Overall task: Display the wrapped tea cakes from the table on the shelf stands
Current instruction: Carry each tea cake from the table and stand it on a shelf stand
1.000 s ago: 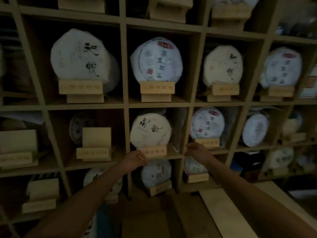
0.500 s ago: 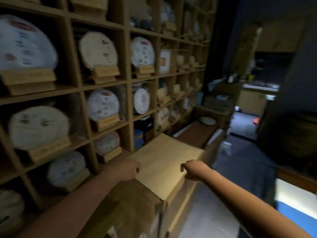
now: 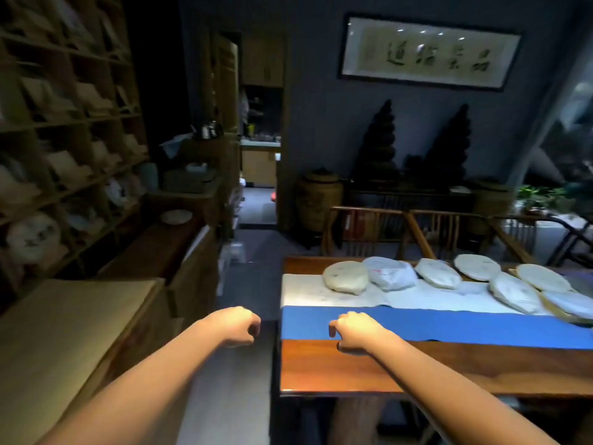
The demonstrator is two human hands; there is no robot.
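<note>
Several white paper-wrapped tea cakes lie flat in an overlapping row on the far side of the wooden table, on a white cloth behind a blue runner. My left hand hovers over the aisle left of the table, fingers loosely curled, holding nothing. My right hand hangs over the table's near left corner at the runner's edge, fingers drooping and empty. The wooden shelf runs along the left wall, and one wrapped cake stands on a stand there.
A low pale wooden cabinet top lies at my left below the shelf. Wooden chairs stand behind the table, with a large jar beyond them. A narrow grey floor aisle runs between cabinet and table.
The view has swung from the shelf to the right, toward the table. Both hands came off the shelf stand and now hang empty in front of me.
</note>
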